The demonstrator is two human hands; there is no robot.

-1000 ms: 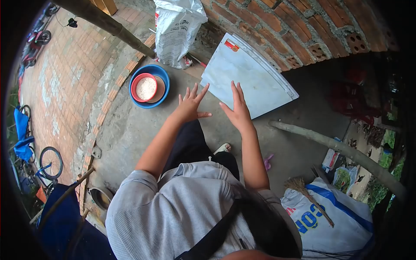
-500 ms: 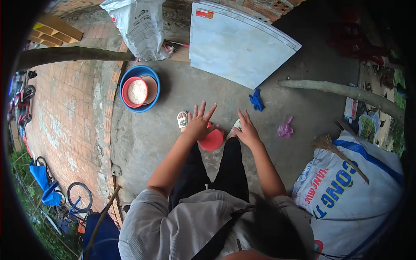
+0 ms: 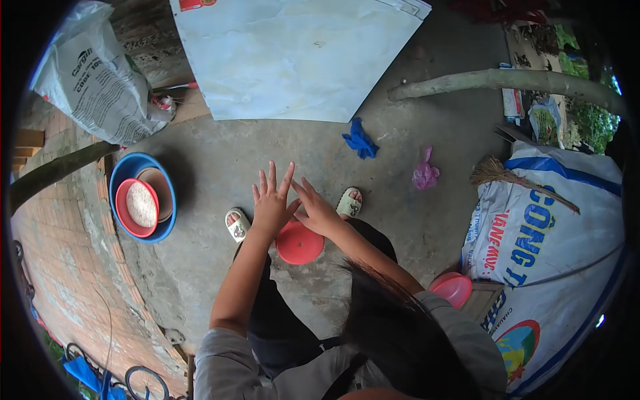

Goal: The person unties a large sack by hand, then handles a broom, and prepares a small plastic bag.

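My left hand [image 3: 271, 207] is held out in mid-air with its fingers spread and nothing in it. Close beside it on the right is my right hand [image 3: 317, 210], fingers extended, also holding nothing; the two hands nearly meet or overlap in the view. Below them, between my feet, a round red stool or lid [image 3: 300, 243] shows, partly covered by the hands. To the left on the concrete floor stands a blue basin [image 3: 171, 217] containing a red bowl [image 3: 120, 205] of pale grains and a brown round item [image 3: 160, 187].
A large white panel [image 3: 287, 60] leans at the top. A blue cloth [image 3: 361, 139] and a pink plastic bag [image 3: 425, 175] lie on the floor. Right are a straw broom [image 3: 497, 172], big white sack [image 3: 567, 233] and pink bowl [image 3: 453, 290]. Wooden poles [image 3: 493, 80] cross both sides.
The view has shifted, so the basin and panel appear farther left. My hands have come closer together. The pink bowl by the sack has come into view.
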